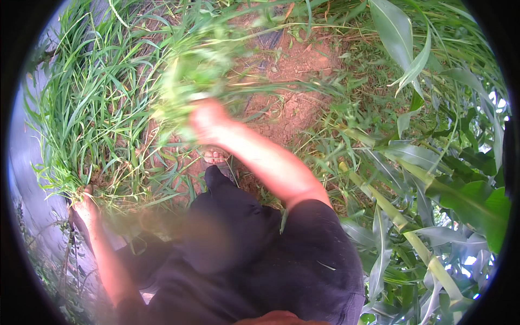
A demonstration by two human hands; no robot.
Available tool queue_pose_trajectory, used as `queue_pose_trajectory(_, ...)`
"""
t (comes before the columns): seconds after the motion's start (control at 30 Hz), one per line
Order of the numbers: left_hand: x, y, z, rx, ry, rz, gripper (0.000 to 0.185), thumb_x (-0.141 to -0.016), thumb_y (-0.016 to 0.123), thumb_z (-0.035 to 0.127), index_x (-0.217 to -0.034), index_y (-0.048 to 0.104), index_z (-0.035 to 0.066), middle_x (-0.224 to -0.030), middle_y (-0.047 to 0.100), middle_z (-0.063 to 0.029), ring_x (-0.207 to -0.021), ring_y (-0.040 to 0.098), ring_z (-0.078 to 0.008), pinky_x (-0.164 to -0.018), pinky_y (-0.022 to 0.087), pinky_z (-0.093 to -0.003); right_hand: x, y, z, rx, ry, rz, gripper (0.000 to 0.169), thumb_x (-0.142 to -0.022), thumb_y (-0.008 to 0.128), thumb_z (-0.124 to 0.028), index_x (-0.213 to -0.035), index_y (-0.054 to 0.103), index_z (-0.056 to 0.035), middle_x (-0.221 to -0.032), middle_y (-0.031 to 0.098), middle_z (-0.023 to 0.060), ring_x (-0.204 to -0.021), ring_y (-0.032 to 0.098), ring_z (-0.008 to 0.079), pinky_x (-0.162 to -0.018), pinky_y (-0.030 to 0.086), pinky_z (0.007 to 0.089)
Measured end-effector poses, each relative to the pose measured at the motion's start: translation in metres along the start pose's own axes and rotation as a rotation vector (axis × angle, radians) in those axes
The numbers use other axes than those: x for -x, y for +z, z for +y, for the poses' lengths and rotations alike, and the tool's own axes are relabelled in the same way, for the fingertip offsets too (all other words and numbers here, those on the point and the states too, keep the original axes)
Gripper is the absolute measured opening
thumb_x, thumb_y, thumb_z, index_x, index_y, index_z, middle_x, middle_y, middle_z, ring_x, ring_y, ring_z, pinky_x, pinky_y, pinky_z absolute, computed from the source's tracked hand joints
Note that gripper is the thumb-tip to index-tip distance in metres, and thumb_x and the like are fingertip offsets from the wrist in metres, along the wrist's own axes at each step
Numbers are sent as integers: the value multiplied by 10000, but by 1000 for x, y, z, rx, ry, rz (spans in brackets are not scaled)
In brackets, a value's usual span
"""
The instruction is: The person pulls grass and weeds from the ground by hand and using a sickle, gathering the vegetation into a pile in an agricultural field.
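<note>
My right hand [207,122] is blurred by motion, fingers closed around a bunch of green weeds [195,69] in front of me. Something pale shows at the top of that hand, too blurred to name. Low on the left, my left hand [85,203] grips a clump of leafy weeds and grass [61,174] near its base. Between the two hands stands long-bladed grass [109,109], some of it lying flattened.
Bare reddish soil [296,97] lies ahead, with a scrap of dark sheeting [270,38]. Thick corn-like stalks [386,207] and broad leaves [394,32] crowd the right. Grey sheeting [28,150] borders the left. My toes [214,157] show below the right hand.
</note>
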State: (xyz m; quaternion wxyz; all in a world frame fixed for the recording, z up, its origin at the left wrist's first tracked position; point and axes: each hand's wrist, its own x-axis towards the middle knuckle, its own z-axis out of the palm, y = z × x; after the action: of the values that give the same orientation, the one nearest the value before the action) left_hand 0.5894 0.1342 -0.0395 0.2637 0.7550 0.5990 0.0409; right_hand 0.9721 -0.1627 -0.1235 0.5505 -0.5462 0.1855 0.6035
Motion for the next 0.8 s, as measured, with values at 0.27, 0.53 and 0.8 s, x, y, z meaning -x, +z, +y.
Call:
queue_pose_trajectory(0.27, -9, 4, -38, 264, 87, 2, 329, -861, 704, 132, -1153, 654, -12, -1069, 679, -114, -923, 618, -230, -859, 498, -388, -7, 53, -13, -644, 161, -266, 427, -989, 453, -113, -1413, 407, -106, -1214, 499, 164, -1117, 573, 352, -997, 493, 593)
queue_pose_trajectory(0.53, -16, -2, -40, 56, 61, -60, 302, -882, 725, 178, -1116, 690, -10, -1076, 711, -104, -933, 640, -232, -886, 497, -374, 78, -245, -59, -222, -529, 541, 509, -941, 676, -442, -1262, 641, -49, -1140, 689, 161, -981, 677, 273, -879, 549, 429)
queue_pose_trajectory(0.8, -15, 10, -31, 281, -60, 7, 356, -881, 705, 198, -1148, 680, -36, -1109, 694, -126, -979, 623, -232, -908, 483, -374, 126, -301, 57, 388, 179, 999, 806, -911, 669, -556, -1474, 468, -16, -1485, 475, 243, -1369, 449, 313, -1166, 329, 449)
